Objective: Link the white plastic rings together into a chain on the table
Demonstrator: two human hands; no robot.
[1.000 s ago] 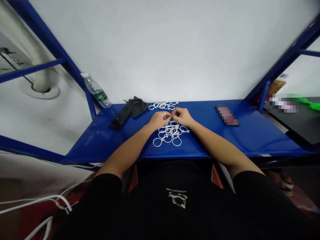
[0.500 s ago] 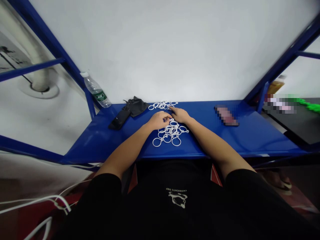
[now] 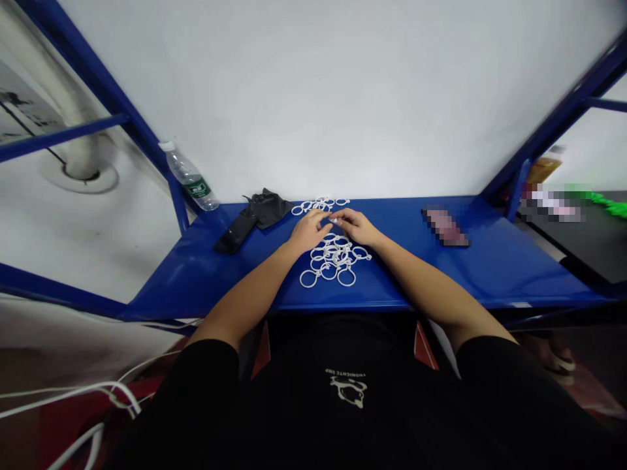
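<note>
My left hand (image 3: pixel 308 232) and my right hand (image 3: pixel 355 227) meet above a loose heap of linked white plastic rings (image 3: pixel 336 259). Their fingertips come together on a small white plastic piece (image 3: pixel 332 222), which is mostly hidden by my fingers. A second, smaller cluster of white rings (image 3: pixel 318 206) lies just beyond my hands, near the back of the blue metal bench (image 3: pixel 441 274). Neither hand appears to touch the heap below.
To the left lie a black phone (image 3: pixel 235 234), a crumpled black cloth (image 3: pixel 264 207) and a plastic water bottle (image 3: pixel 191 179). A phone with a blurred screen (image 3: pixel 445 226) lies on the right. Blue frame posts rise at both bench ends; white cables (image 3: pixel 73 395) run at lower left.
My right hand has drawn back from the far ring cluster. My left hand has risen slightly, bringing both sets of fingertips together above the heap.
</note>
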